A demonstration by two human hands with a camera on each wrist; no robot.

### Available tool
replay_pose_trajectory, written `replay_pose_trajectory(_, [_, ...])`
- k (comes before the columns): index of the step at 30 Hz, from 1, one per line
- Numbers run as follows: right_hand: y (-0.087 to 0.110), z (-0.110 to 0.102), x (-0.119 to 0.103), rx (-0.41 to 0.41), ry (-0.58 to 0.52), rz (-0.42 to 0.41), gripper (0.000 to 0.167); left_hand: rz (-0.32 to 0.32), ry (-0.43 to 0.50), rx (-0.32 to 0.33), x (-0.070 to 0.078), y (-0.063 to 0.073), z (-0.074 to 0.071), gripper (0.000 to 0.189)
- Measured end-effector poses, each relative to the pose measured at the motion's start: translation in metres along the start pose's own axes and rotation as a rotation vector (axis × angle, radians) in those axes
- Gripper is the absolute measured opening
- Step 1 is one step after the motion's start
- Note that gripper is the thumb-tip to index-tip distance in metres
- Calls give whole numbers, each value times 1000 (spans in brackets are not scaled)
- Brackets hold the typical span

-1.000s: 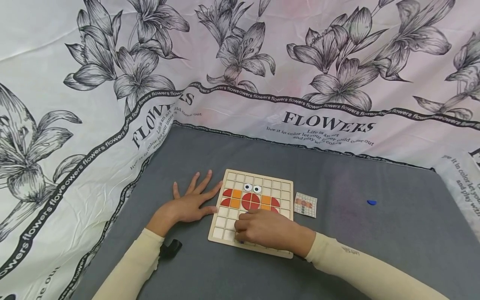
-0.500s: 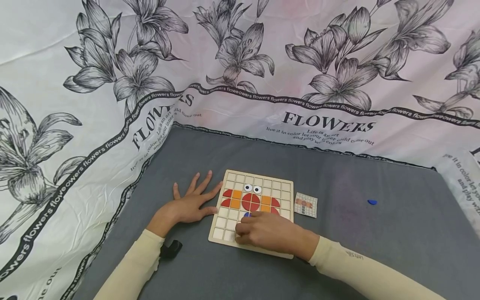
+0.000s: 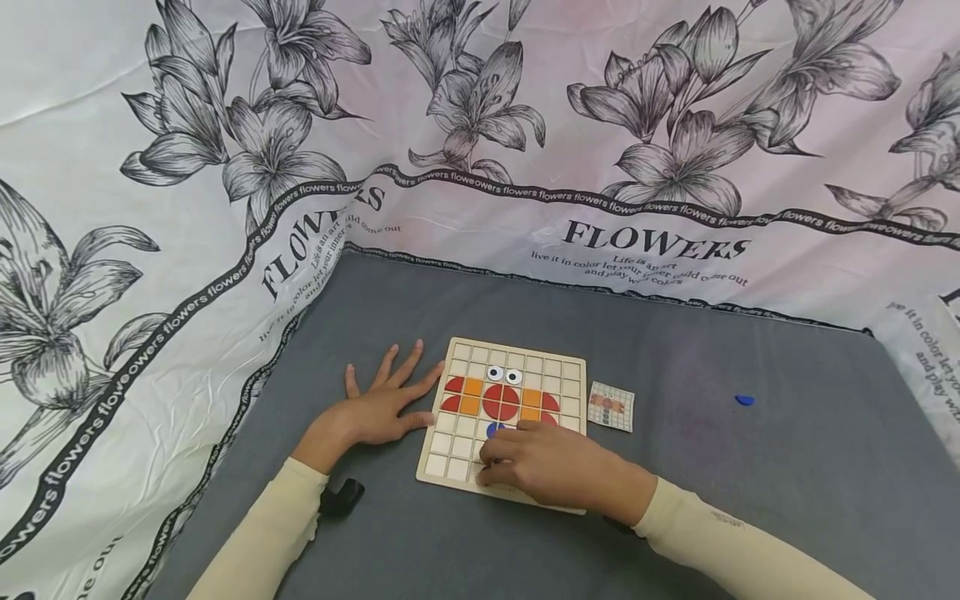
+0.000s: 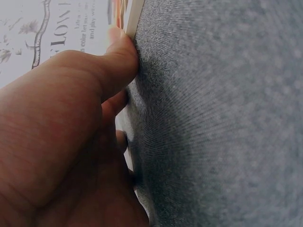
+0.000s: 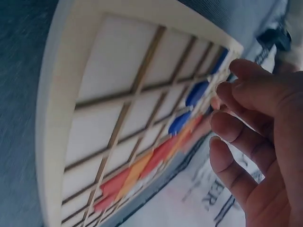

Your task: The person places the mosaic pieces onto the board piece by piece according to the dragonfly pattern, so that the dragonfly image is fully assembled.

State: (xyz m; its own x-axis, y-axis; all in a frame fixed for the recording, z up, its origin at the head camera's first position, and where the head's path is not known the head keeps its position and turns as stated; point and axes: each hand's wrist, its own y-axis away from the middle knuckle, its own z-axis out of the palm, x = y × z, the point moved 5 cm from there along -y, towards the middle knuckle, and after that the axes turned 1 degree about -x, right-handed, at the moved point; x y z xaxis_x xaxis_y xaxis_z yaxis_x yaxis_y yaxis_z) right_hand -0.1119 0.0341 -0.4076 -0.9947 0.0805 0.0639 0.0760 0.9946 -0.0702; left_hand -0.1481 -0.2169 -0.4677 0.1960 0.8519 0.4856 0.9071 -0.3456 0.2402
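A wooden grid board (image 3: 442, 457) lies on the grey table with red and orange pieces forming a figure, plus two round eye pieces (image 3: 505, 375). My left hand (image 3: 384, 410) rests with spread fingers beside the board's left edge, its thumb right at the rim. Over the lower half hovers my right hand (image 3: 558, 462), fingers loosely bent and nothing between them in the right wrist view. Blue pieces (image 5: 196, 94) sit in a line of cells near those fingertips. In the head view one blue piece (image 3: 495, 430) shows below the red circle (image 3: 501, 402); the hand hides part of the lower board.
To the board's right lies a small pattern card (image 3: 611, 407) printed with a similar figure. Farther right is a loose blue piece (image 3: 744, 400). A black object (image 3: 342, 498) sits by the left wrist. Flower-printed cloth (image 3: 480, 212) hangs behind and left of the table.
My right hand has drawn slightly to the right over the board, uncovering the blue piece below the red circle. My left hand has stayed in place.
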Motion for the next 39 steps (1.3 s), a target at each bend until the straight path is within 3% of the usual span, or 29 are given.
replay_pose_trajectory(4, [14, -11, 13, 57, -64, 60, 29, -21, -17, -13, -4, -2, 4, 79])
replay_pose_trajectory(11, [54, -29, 49, 229, -113, 221, 34, -18, -7, -23, 8, 2, -6, 81])
replay_pose_trajectory(20, [109, -35, 75, 312, -75, 482, 34, -2, -8, 9, -4, -5, 6, 80])
replay_pose_trajectory(24, [132, -30, 86, 311, -101, 642, 32, -7, -13, 14, -6, -5, 6, 81])
replay_pose_trajectory(31, [185, -14, 104, 240, -150, 948, 25, -17, -16, -7, -8, -5, 8, 81])
replay_pose_trajectory(39, [245, -5, 113, 235, -133, 1147, 26, -12, -26, 1, -8, -5, 8, 79])
